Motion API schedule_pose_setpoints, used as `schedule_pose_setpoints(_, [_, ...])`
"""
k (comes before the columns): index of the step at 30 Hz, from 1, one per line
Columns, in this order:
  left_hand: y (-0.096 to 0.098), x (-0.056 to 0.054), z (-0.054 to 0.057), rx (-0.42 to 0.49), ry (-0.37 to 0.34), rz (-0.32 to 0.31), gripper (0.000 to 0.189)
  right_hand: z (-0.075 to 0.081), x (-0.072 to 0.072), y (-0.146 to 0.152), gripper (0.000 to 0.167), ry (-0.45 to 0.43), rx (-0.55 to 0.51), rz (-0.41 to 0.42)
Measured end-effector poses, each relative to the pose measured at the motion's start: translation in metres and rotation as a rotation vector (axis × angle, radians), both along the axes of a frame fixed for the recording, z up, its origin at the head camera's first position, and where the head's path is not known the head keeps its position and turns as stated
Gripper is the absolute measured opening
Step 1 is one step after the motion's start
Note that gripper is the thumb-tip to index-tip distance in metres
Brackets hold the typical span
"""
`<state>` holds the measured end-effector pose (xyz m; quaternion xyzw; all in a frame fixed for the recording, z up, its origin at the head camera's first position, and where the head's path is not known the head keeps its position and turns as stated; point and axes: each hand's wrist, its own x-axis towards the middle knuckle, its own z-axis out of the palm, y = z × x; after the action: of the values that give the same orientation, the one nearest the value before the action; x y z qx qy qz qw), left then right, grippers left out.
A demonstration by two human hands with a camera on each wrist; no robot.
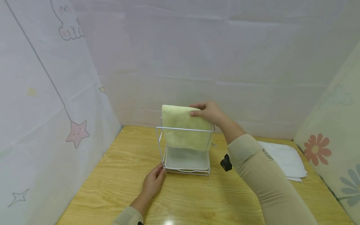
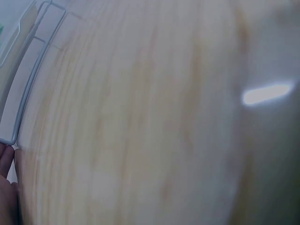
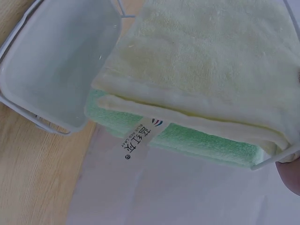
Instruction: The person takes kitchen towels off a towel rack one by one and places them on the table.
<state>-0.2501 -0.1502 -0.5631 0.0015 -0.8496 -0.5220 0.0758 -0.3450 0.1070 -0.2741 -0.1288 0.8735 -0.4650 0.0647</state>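
Note:
A pale yellow towel (image 1: 185, 125) hangs folded in a white wire rack (image 1: 187, 128), partly behind its upper front bar. My right hand (image 1: 209, 112) pinches the towel's top right part, thumb in front and fingers behind. In the right wrist view, a green towel (image 3: 206, 143) with a printed label (image 3: 143, 136) lies against the yellow towel (image 3: 206, 56); only the tip of that hand shows at the right edge. Down at the rack's front left corner, my left hand (image 1: 153, 181) holds the wire. The left wrist view shows its fingers (image 2: 5, 159) at the corner of the wire frame.
A pale shallow tray (image 1: 187, 159) sits in the rack's base. White folded cloths (image 1: 284, 159) lie at the right of the wooden table (image 1: 118, 156). Patterned fabric walls stand at the back (image 1: 180, 56) and both sides.

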Motion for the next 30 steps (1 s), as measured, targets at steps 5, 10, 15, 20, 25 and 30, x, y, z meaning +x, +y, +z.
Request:
schedule_pose_setpoints(5, [-0.001, 0.000, 0.000, -0.009, 0.008, -0.005, 0.042, 0.014, 0.003, 0.002, 0.042, 0.036, 0.020, -0.011])
schedule_pose_setpoints(10, [-0.001, -0.001, -0.001, -0.012, 0.011, -0.015, 0.042, 0.032, 0.009, 0.005, 0.042, 0.071, -0.019, -0.024])
schedule_pose_setpoints(15, [-0.002, -0.001, -0.001, -0.029, 0.012, 0.002, 0.042, 0.053, 0.014, 0.008, 0.042, 0.106, -0.078, -0.049])
schedule_pose_setpoints(20, [-0.003, -0.001, 0.001, -0.034, 0.022, 0.003, 0.040, 0.073, 0.017, 0.012, 0.042, 0.121, -0.107, -0.076])
schedule_pose_setpoints(25, [-0.003, -0.002, 0.001, -0.034, 0.019, 0.003, 0.040, 0.092, 0.023, 0.020, 0.044, 0.144, -0.172, -0.072])
schedule_pose_setpoints(30, [-0.003, -0.003, -0.003, -0.029, 0.010, 0.005, 0.041, 0.111, 0.034, 0.028, 0.041, 0.194, -0.206, -0.074])
